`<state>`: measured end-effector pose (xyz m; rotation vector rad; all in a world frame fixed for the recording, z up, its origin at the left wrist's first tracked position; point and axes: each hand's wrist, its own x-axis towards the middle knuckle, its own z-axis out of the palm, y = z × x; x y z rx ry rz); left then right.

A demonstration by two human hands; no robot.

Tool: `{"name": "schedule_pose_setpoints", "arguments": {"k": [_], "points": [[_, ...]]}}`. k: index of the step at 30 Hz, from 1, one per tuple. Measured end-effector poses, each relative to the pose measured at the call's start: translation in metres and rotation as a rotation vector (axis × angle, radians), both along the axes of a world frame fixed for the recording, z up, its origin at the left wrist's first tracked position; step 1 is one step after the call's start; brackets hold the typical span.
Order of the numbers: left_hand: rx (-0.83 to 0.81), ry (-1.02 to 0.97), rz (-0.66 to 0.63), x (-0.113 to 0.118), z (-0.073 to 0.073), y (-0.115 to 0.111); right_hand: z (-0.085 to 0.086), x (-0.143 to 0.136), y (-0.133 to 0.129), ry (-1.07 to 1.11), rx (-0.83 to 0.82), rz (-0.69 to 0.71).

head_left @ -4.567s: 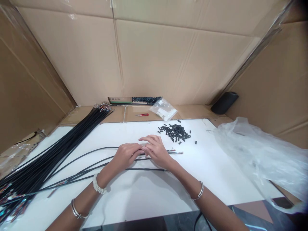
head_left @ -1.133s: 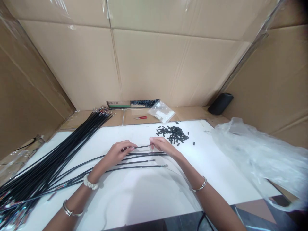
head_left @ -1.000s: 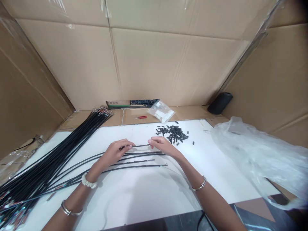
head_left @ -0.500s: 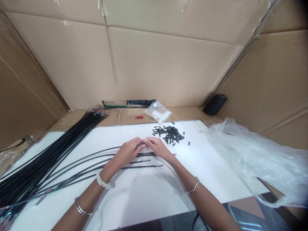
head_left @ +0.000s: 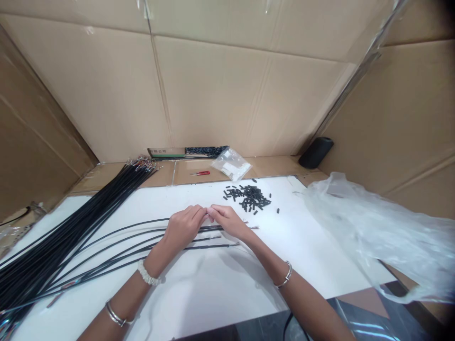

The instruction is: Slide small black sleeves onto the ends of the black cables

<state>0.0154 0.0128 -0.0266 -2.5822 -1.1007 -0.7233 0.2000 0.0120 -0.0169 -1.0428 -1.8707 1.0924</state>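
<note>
My left hand (head_left: 186,226) and right hand (head_left: 228,220) meet over the worktop (head_left: 227,293), fingertips pinched on a black cable (head_left: 156,220), tip hidden, length trailing past the nearer left toward the left edge.

Only blurred, illegible characters (head_left: 158,151) on the green-striped box (head_left: 172,153) at the back

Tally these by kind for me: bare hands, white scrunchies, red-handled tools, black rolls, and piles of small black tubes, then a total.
Bare hands: 2, left hand and right hand
White scrunchie: 1
Red-handled tool: 1
Black roll: 1
Pile of small black tubes: 1
Total: 6
</note>
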Motion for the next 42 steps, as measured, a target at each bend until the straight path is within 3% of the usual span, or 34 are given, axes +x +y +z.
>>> {"name": "schedule_pose_setpoints", "arguments": {"k": [9, 16, 23, 28, 32, 38, 42], "points": [[0.191, -0.123, -0.084, -0.003, -0.001, -0.007, 0.004, -0.004, -0.006, 0.113, -0.052, 0.07], [0.084, -0.275, -0.151, 0.001, -0.002, -0.009, 0.001, -0.006, -0.007, 0.182, -0.173, 0.077], [-0.03, -0.297, -0.127, 0.001, -0.001, -0.009, 0.003, -0.005, -0.009, 0.054, 0.034, 0.008], [-0.145, -0.38, -0.077, 0.005, -0.001, -0.013, 0.001, -0.006, -0.008, 0.06, 0.032, -0.007], [-0.145, -0.385, -0.101, 0.004, -0.001, -0.013, 0.0, -0.007, -0.007, 0.151, -0.073, 0.034], [-0.225, -0.432, -0.057, 0.003, -0.003, -0.01, -0.015, -0.005, 0.005, 0.528, -0.548, 0.053], [-0.362, -0.548, -0.013, 0.006, -0.002, -0.011, -0.02, -0.004, 0.008, 0.535, -0.568, 0.008]]}}
